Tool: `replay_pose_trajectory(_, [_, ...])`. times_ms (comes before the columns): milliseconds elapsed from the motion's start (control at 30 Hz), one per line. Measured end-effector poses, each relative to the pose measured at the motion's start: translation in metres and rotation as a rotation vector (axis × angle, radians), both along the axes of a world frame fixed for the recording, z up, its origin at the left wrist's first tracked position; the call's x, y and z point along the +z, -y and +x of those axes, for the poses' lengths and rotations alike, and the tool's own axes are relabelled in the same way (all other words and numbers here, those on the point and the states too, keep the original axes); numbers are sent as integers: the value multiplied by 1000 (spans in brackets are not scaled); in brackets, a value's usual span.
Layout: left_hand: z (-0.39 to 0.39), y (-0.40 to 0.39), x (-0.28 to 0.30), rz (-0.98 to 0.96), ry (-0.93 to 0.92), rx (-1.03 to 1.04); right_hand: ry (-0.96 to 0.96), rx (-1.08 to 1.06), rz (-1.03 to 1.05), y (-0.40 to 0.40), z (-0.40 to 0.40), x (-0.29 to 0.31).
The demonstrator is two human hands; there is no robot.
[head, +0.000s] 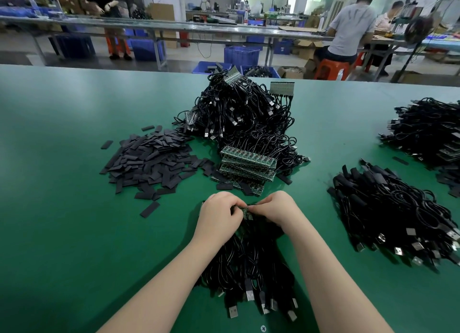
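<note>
Green matting covers the work table (74, 233), and low in the middle of the frame both hands meet over it. The left hand (220, 214) has its fingers curled in tight, thumb pressed toward the fingertips, pinching the left end of a small green circuit board (247, 213). The right hand (275, 212) is curled the same way and pinches the board's right end, so the knuckles of the two hands nearly touch. Only a sliver of the board shows between the fingers. It seems to be part of a longer strip, but the hands hide the rest. Beneath the wrists and running toward the bottom edge lies a bundle of black cables (249, 265), its silver USB plugs (249, 294) fanned out in the lower centre between the forearms.

Just above the hands, in the centre, sits a stack of green board strips (249, 162), resting against a tall heap of tangled black cables (241, 113). Left of centre spreads a flat pile of short black sleeves (149, 158), a few lying loose beside it. At the right, a second cable pile (388, 215) lies with its plugs pointing to the lower right, and another pile (428, 131) reaches the right edge. Along the top of the frame, beyond the table, people (348, 26) work at long benches among blue crates (241, 55).
</note>
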State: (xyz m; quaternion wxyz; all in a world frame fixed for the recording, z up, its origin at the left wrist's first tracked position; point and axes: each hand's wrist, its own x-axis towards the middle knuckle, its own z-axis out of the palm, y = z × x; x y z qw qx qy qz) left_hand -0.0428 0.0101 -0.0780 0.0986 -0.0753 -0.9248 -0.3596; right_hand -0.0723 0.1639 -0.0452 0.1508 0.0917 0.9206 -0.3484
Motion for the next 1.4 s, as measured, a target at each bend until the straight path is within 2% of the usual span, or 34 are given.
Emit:
replay_pose_trajectory(333, [-1, 0, -2, -11, 38, 14, 64, -38, 169, 12, -7, -5])
replay_pose_trajectory(433, [-2, 0, -1, -46, 42, -16, 42, -60, 248, 18, -10, -3])
replay_pose_trajectory(533, [-2, 1, -1, -47, 39, -20, 3, -55, 242, 22, -5, -3])
replay_pose_trajectory(600, [-2, 1, -2, -27, 35, -13, -51, -66, 141, 16, 3, -6])
replay_pose_trajectory(700, [-2, 1, -3, -22, 30, -26, -240, -252, -223, -6, 20, -5])
replay_pose_trajectory(800, [-3, 2, -5, -31, 24, -33, -601, -424, -377, -26, 37, 11])
replay_pose_trajectory(867, [-2, 1, -7, -31, 10, -19, -802, -427, -444, -29, 49, 32])
replay_pose_trajectory(933, [-1, 2, -5, 105, 13, 38, -900, -351, -539, -25, 58, 53])
replay_pose_trajectory(1033, [-5, 11, 5, 514, 83, 143, -934, -171, -630, -10, 68, 80])
replay_pose_trajectory(1100, [-13, 21, 15, 774, 203, 149, -916, -64, -741, 3, 72, 93])
replay_pose_trajectory(1167, [-17, 33, 26, 1005, 293, 148, -818, -62, -985, 10, 71, 98])
replay_pose_trajectory(1200, [-20, 42, 30, 1049, 284, 163, -755, -100, -1103, 13, 68, 96])
replay_pose_trajectory(1300, [-25, 72, 36, 948, 166, 276, -515, -264, -1222, 14, 50, 70])
replay_pose_trajectory(1367, [-29, 93, 37, 769, 75, 385, -298, -292, -1195, 14, 39, 45])
replay_pose_trajectory(1400, [-31, 102, 36, 622, 36, 425, -235, -263, -1111, 13, 36, 31])
